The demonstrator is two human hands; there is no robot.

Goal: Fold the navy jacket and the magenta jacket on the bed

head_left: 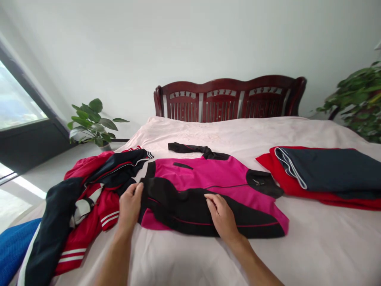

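Observation:
A magenta and black zip jacket [196, 174] lies spread on the bed, its collar toward the right and its hem toward the left. The near black sleeve [190, 206] is laid across the body, while the far sleeve [187, 147] stretches out behind, bent back to the left. My left hand [131, 200] is closed on the cuff end of the near sleeve, by the hem. Farther right, my right hand [222, 216] has its fingers bent together on the same sleeve, pinching the cloth around its middle.
A loose heap of red and navy clothes [110, 190] lies at the left, with a blue cloth [18, 246] near the corner. Folded navy and red garments [333, 169] are stacked at the right. Behind stands a dark wooden headboard [220, 99], with plants [95, 123] either side.

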